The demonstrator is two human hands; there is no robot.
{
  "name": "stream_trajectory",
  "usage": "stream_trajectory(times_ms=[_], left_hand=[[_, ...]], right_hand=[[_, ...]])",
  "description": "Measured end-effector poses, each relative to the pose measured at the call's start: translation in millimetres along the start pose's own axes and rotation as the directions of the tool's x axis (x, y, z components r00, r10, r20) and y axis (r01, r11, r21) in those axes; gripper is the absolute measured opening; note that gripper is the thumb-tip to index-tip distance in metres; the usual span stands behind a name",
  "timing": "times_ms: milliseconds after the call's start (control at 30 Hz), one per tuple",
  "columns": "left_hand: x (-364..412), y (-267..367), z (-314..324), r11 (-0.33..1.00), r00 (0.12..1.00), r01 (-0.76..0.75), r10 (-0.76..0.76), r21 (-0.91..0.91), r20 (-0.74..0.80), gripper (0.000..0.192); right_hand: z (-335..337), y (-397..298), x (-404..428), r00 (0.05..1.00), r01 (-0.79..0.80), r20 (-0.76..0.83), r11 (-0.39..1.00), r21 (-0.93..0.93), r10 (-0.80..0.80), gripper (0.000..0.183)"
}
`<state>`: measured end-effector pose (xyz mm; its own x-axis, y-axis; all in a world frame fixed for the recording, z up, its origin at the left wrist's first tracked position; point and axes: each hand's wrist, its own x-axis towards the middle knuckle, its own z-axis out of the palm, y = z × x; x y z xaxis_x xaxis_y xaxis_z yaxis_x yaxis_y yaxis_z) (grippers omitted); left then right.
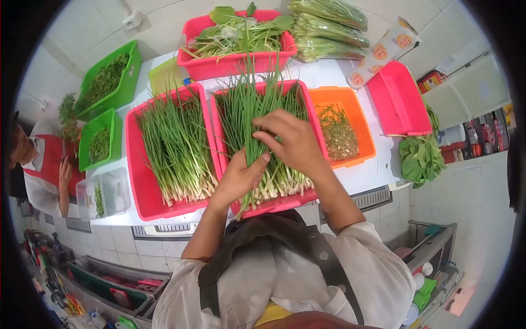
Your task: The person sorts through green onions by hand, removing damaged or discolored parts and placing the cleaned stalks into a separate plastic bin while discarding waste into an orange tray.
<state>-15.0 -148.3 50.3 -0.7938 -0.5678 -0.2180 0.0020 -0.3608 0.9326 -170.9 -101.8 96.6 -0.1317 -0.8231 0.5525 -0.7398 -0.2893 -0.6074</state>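
My left hand (240,177) is closed around a small bunch of spring onions (249,98), held above the right pink tub (313,111). The long green leaves point away from me, and the root ends come out below the hand. Over the same leaves is my right hand (294,142), its thumb and fingertips bent at the bunch; whether they pinch a leaf is not clear. More spring onions (283,181) lie in that tub beneath my hands, white ends towards me. Beside it, the left pink tub (137,193) holds many spring onions (176,152) laid the same way.
An orange tub (367,131) of trimmings stands right, near a tilted pink tub (400,98) and leafy greens (421,160). Behind are a pink tub of greens (236,66) and bagged vegetables (328,31). Green tubs (133,74) stand left, by a co-worker (53,156) holding herbs.
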Motion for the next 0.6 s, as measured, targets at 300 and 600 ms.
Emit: stream_trajectory(times_ms=[300,600], left_hand=[[-13.2,-3.1,-9.7,0.994,0.995,0.076,-0.071,-0.074,0.065,0.014],[-11.0,3.3,-10.1,0.999,0.996,0.004,0.001,-0.048,0.089,0.017]], right_hand=[[-0.3,0.0,-13.4,0.993,-0.116,0.065,0.957,0.267,0.103,0.024],[18.3,5.0,-17.9,0.998,-0.028,-0.041,0.916,0.400,0.049,0.011]])
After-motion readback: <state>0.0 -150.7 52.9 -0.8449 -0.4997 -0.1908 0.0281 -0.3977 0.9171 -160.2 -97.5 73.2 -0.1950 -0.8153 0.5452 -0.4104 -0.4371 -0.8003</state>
